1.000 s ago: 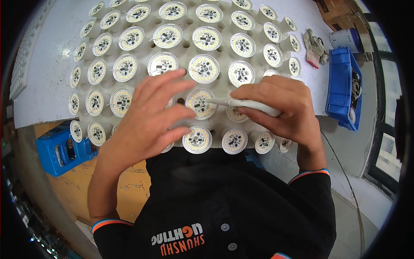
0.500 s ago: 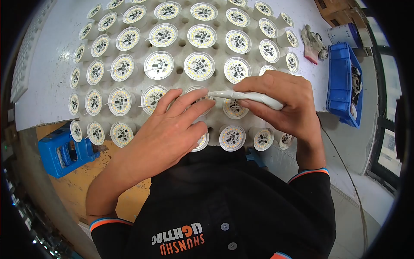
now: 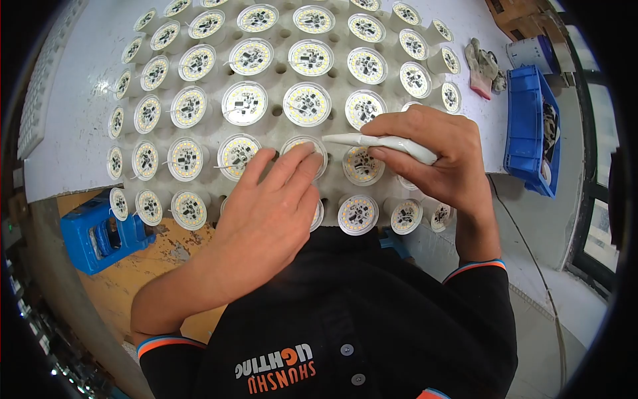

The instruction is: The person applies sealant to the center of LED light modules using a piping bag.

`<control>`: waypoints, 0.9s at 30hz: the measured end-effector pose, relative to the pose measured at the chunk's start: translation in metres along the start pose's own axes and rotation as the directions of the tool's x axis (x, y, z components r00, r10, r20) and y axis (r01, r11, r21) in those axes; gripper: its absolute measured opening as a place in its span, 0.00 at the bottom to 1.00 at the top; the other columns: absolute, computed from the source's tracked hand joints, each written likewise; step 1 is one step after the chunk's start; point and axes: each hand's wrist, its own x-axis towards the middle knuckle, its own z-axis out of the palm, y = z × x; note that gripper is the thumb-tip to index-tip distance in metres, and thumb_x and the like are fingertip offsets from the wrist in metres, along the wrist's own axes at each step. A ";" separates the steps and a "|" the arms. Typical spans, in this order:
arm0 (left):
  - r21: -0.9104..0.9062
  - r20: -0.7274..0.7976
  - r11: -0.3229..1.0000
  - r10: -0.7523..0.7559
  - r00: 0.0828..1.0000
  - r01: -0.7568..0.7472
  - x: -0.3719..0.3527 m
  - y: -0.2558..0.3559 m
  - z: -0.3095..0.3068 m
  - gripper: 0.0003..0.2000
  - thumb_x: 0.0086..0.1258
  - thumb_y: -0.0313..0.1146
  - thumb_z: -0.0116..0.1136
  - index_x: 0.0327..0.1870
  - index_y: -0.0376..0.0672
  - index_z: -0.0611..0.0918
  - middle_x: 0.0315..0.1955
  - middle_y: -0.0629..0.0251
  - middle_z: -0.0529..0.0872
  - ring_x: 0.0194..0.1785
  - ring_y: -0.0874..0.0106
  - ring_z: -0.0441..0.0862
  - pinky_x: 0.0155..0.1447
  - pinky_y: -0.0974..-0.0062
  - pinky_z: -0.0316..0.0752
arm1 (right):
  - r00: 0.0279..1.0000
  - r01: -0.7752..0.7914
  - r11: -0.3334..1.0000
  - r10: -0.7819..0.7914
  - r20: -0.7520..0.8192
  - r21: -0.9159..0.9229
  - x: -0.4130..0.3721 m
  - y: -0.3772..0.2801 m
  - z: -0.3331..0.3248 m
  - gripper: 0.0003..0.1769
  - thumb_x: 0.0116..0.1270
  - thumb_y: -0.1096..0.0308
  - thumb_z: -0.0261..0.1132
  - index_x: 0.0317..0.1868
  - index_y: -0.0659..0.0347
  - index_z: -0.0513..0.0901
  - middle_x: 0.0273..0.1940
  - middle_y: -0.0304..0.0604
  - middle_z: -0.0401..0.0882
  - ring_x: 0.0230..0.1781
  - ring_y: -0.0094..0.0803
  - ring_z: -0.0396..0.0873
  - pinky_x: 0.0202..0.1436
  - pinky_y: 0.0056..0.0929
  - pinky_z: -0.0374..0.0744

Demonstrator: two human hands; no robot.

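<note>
So, right grip shut round tool

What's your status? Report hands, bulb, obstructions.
Left hand over a bulb, contact unclear. Right hand gripping white tool, tip near that bulb. Left fingers partly block bulb's face.

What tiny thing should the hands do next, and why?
Maybe lift the left hand slightly: its fingers cover much of the LED board, while the white pointed tool in the right hand has its tip by that board's rim.
</note>
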 end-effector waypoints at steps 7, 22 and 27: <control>0.056 -0.020 0.997 -0.045 0.999 0.047 -0.003 0.007 0.001 0.13 0.54 0.29 0.68 0.37 0.34 0.78 0.63 0.49 0.74 0.72 0.54 0.66 0.70 0.49 0.62 | 0.990 -0.086 0.996 0.085 -0.112 0.002 -0.003 0.004 -0.017 0.12 0.56 0.76 0.74 0.43 0.62 0.89 0.32 0.42 0.88 0.30 0.25 0.84 0.33 0.24 0.78; -0.052 -0.226 0.930 -0.365 0.903 0.363 -0.033 0.023 0.014 0.34 0.49 0.49 0.77 0.55 0.40 0.77 0.49 0.60 0.78 0.55 0.59 0.73 0.69 0.45 0.55 | 0.903 -0.110 0.988 0.144 -0.404 0.106 -0.012 -0.004 -0.044 0.14 0.57 0.74 0.77 0.45 0.63 0.89 0.40 0.41 0.89 0.36 0.23 0.84 0.39 0.23 0.80; -0.015 -0.228 0.926 -0.371 0.900 0.378 -0.038 0.024 0.028 0.35 0.49 0.51 0.77 0.55 0.41 0.78 0.48 0.62 0.78 0.56 0.60 0.72 0.74 0.40 0.46 | 0.927 -0.074 0.992 0.105 -0.360 0.099 -0.010 -0.007 -0.036 0.15 0.56 0.75 0.77 0.45 0.64 0.89 0.39 0.43 0.89 0.36 0.25 0.86 0.40 0.24 0.81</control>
